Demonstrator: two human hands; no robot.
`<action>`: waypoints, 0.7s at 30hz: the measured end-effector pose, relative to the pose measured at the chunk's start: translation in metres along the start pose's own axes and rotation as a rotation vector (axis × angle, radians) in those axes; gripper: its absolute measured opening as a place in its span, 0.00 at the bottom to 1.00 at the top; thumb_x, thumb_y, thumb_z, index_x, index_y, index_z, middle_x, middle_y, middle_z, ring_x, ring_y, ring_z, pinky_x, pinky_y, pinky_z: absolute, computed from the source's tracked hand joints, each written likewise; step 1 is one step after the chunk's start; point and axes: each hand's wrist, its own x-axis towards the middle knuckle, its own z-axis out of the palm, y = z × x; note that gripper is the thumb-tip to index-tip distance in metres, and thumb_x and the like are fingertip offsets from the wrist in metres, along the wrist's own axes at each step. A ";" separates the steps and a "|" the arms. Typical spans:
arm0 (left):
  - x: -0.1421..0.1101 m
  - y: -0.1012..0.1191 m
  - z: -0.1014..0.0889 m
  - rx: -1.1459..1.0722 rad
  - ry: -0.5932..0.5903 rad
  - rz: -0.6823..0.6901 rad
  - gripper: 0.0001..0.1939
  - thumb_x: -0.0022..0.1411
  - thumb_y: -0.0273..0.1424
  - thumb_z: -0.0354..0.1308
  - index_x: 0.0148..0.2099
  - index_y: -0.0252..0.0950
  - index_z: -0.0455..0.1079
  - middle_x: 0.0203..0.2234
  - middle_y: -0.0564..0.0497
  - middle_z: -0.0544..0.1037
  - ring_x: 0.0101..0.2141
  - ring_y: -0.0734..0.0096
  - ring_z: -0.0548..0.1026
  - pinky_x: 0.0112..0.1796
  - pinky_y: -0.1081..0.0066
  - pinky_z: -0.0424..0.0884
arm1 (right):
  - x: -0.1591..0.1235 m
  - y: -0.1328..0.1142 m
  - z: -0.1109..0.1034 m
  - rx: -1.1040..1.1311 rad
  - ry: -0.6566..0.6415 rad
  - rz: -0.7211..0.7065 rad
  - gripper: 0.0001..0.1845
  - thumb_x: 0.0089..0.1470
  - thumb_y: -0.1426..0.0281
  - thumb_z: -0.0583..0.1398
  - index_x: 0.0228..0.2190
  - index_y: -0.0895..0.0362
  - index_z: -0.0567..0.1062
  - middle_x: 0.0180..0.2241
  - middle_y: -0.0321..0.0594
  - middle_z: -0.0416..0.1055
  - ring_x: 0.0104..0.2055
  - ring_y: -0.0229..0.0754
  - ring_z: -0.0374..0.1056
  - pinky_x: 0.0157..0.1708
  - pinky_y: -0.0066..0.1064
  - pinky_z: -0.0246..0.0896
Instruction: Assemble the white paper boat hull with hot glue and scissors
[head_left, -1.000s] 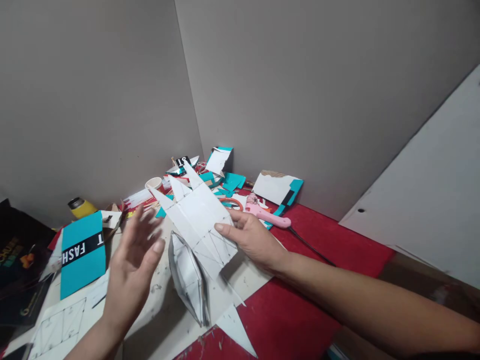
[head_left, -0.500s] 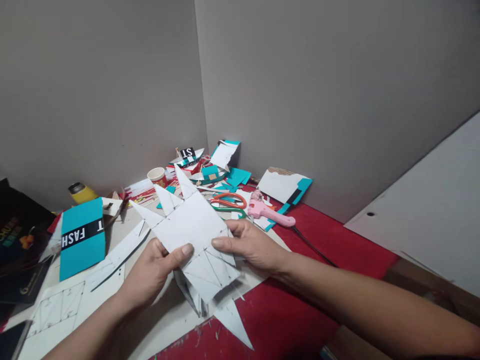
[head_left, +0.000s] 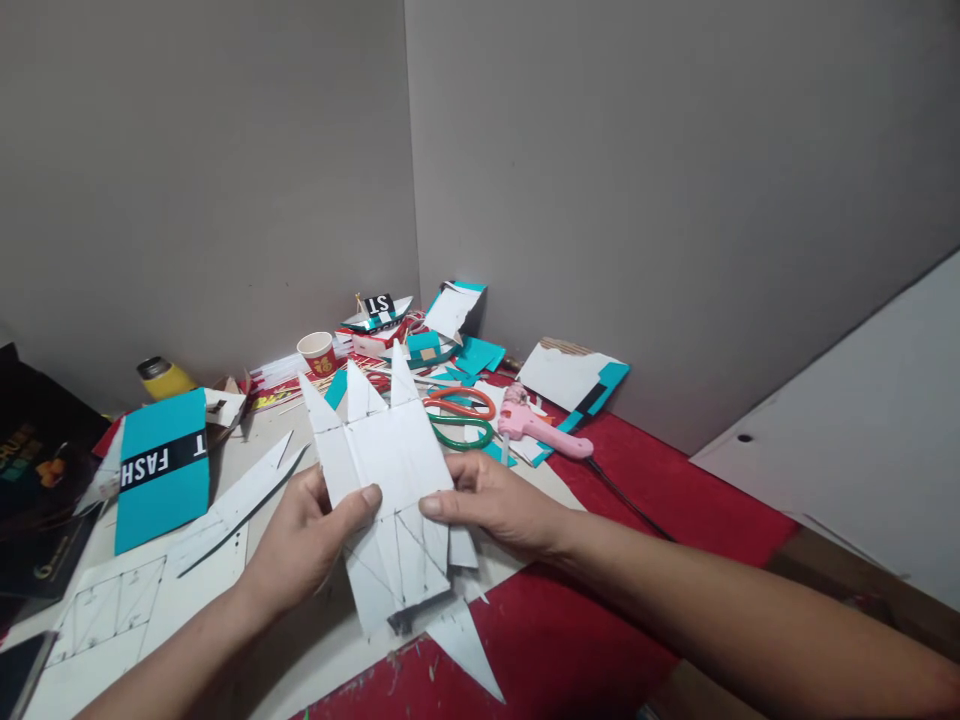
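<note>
Between my two hands is a folded white cardboard piece [head_left: 396, 455], with pointed triangular tips at its far end and pencil lines near its lower end. My left hand [head_left: 319, 535] grips its left edge, thumb on top and fingers behind. On the right edge, my right hand [head_left: 499, 500] pinches it the same way. Beneath it, a pointed white card scrap [head_left: 469, 645] lies over the table edge area. Scissors [head_left: 459, 418] with orange and green handles and a pink glue gun [head_left: 544, 425] lie just beyond my right hand.
A teal FASH box piece [head_left: 161, 510] and a card sheet with drawn lines [head_left: 112, 615] are at left. Behind stand a yellow bottle [head_left: 169, 378], a paper cup [head_left: 316, 352] and a small model boat [head_left: 379, 315]. Torn cardboard [head_left: 566, 372] leans near the right wall.
The cardboard piece has turned more upright in my hands, and its left side now shows a fold. Both hands keep their hold. The view has shifted slightly.
</note>
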 end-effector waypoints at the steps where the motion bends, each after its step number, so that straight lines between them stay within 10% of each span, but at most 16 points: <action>1: 0.000 0.000 0.000 0.015 0.025 0.001 0.20 0.56 0.35 0.63 0.51 0.35 0.74 0.41 0.45 0.81 0.37 0.61 0.79 0.38 0.67 0.74 | 0.000 0.000 0.000 -0.024 0.009 -0.009 0.17 0.42 0.64 0.69 0.33 0.62 0.79 0.30 0.40 0.77 0.34 0.41 0.72 0.37 0.34 0.65; 21: 0.003 0.002 -0.001 -0.267 0.080 -0.047 0.22 0.55 0.33 0.64 0.52 0.32 0.72 0.39 0.40 0.81 0.34 0.54 0.80 0.34 0.62 0.76 | -0.001 0.003 0.009 -0.170 -0.077 0.110 0.21 0.46 0.54 0.65 0.26 0.62 0.72 0.22 0.40 0.76 0.23 0.36 0.72 0.25 0.26 0.65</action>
